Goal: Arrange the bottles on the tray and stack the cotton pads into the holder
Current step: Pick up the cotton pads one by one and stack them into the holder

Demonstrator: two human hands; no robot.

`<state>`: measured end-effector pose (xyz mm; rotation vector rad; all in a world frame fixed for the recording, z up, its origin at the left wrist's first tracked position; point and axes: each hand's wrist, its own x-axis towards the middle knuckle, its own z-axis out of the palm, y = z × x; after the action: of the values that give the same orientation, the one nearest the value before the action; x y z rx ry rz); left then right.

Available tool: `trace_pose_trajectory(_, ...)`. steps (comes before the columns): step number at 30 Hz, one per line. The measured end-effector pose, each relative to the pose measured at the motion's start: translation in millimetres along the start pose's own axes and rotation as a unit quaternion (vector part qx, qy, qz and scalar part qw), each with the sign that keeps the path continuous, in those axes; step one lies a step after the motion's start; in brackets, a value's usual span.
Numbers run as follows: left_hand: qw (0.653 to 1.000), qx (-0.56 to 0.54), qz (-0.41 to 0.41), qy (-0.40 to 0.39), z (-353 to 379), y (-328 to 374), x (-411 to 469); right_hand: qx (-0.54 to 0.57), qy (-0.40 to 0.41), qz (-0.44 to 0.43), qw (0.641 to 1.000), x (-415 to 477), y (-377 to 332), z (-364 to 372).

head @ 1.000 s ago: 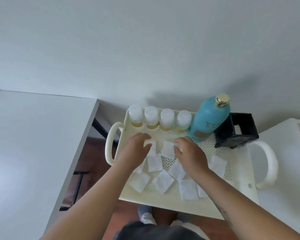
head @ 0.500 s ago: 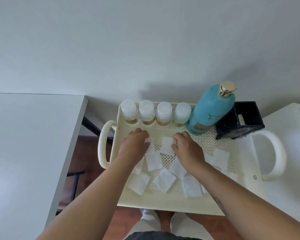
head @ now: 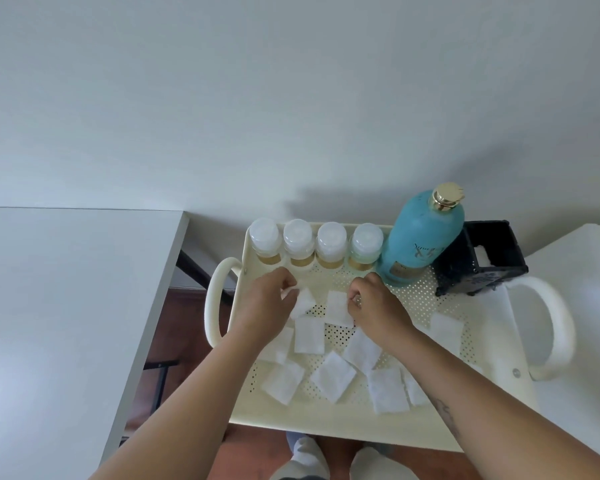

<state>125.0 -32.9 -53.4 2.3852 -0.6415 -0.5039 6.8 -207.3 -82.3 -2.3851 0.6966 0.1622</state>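
Note:
A cream perforated tray (head: 430,299) with loop handles holds several small clear bottles with white caps (head: 316,244) in a row along its back edge. To their right stand a tall teal bottle with a gold cap (head: 420,244) and a black holder (head: 482,265). Several square white cotton pads (head: 333,375) lie scattered on the tray floor. My left hand (head: 267,306) pinches one cotton pad (head: 303,301) lifted at an angle. My right hand (head: 374,306) has its fingertips on the edge of another pad (head: 338,308) lying flat.
A white table (head: 66,306) stands to the left, with a gap to the tray showing brown floor and a dark frame. A white surface (head: 575,323) lies under the tray's right handle. A plain wall rises behind. My legs show below the tray.
My left hand has lifted a pad off the tray floor and tilted it. My right hand has curled its fingers at the edge of the middle pad. The camera view has shifted slightly.

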Motion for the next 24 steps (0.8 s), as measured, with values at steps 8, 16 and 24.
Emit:
trace_pose_trajectory(8,0.988,-0.110,-0.091,0.065,-28.8,19.1,-33.0,-0.044,-0.035,-0.029,0.998,2.1,6.3,-8.6)
trace_pose_trajectory(16,0.982,-0.112,-0.120,0.098,-27.1,33.6,-52.3,-0.085,-0.030,-0.061,0.994,7.3,0.6,-7.8)
trace_pose_trajectory(24,0.976,-0.136,-0.128,0.115,-16.9,49.3,-61.5,-0.078,-0.018,-0.079,0.994,1.2,11.7,-15.0)
